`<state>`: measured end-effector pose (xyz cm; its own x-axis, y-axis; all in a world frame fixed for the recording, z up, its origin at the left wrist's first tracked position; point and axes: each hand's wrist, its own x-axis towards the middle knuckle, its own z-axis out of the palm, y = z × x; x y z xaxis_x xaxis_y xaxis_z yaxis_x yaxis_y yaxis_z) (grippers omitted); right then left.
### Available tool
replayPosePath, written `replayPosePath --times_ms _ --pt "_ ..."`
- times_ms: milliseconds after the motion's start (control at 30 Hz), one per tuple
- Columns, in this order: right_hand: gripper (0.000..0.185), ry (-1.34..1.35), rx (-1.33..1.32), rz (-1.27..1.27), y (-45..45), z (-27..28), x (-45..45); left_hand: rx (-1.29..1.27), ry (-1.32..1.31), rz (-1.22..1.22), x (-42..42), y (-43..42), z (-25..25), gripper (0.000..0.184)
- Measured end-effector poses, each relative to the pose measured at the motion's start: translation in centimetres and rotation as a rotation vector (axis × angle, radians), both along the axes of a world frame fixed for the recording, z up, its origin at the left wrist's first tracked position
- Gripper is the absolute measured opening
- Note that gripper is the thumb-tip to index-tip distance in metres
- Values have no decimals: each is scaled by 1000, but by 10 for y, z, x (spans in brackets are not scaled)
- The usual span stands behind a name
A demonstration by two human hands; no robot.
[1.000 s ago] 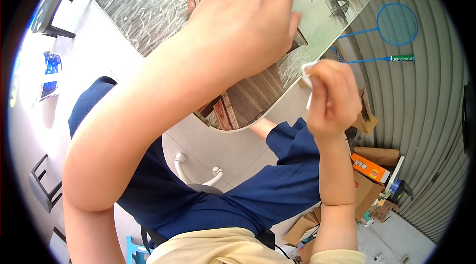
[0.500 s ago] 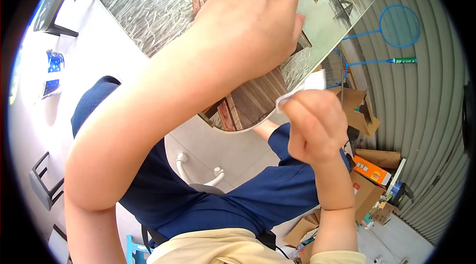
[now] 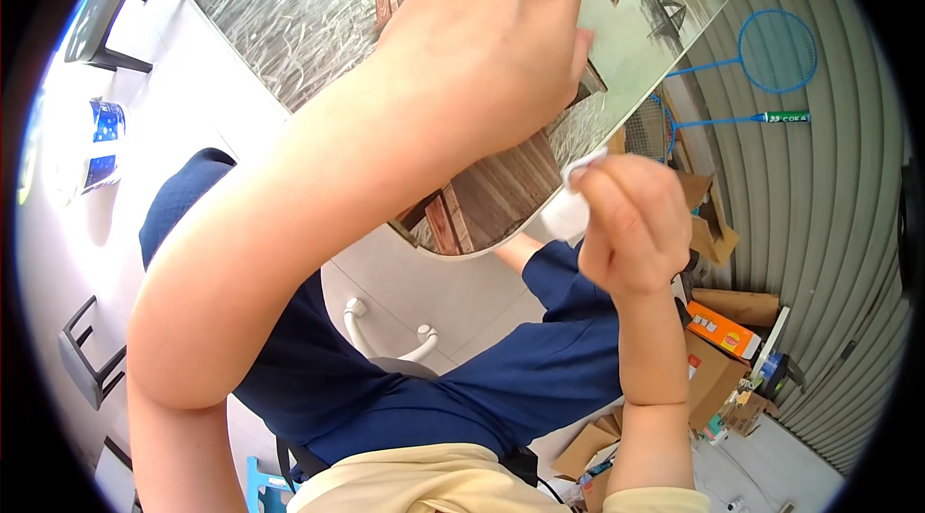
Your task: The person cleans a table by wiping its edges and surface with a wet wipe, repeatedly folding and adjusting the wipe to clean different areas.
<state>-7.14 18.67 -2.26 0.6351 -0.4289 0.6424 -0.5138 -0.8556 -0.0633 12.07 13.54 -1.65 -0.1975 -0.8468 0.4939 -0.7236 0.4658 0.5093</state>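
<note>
A tabletop (image 3: 318, 31) printed with reeds, wooden planks and a pale green scene spans the upper part of the view. My left hand (image 3: 491, 41) lies palm down across it, its fingertips cut off by the top of the frame. The thumb is apart from the other fingers, and I see nothing held there. Beside the tabletop's right edge, my right hand (image 3: 636, 219) is closed in a pinch on a crumpled white tissue (image 3: 566, 214). Part of the tissue hangs below the fingers, slightly blurred.
Two blue badminton rackets (image 3: 779, 51) lean by the grey corrugated wall (image 3: 819, 195). Cardboard boxes (image 3: 715, 373) and an orange box (image 3: 721, 330) are piled at the right. Dark chairs (image 3: 101, 22) stand at the left. White chair legs (image 3: 355, 325) show under the tabletop.
My right hand has moved slightly right, and the tissue now hangs down from the fingers rather than sticking up behind them. My left hand stays in place.
</note>
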Motion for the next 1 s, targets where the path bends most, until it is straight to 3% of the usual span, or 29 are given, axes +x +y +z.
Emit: replayPosePath --times_ms 233,400,467,533,633,800,1000 --pt "20 66 29 122 5 4 -1 -13 -10 13 -1 0 -1 37" --pt "15 50 -24 72 3 4 2 7 -13 17 0 0 -2 36" --pt "21 108 84 103 16 9 3 19 -20 18 0 -1 -3 36" --pt "21 88 42 83 12 4 1 -7 -19 13 0 -1 -3 36" --pt "36 25 18 0 -4 4 -5 -25 3 17 -1 -1 -4 36" --pt "38 75 34 94 14 0 2 -25 -21 21 0 -1 -3 35" --pt "23 -1 40 26 10 -1 3 -21 -12 13 0 1 -4 35"
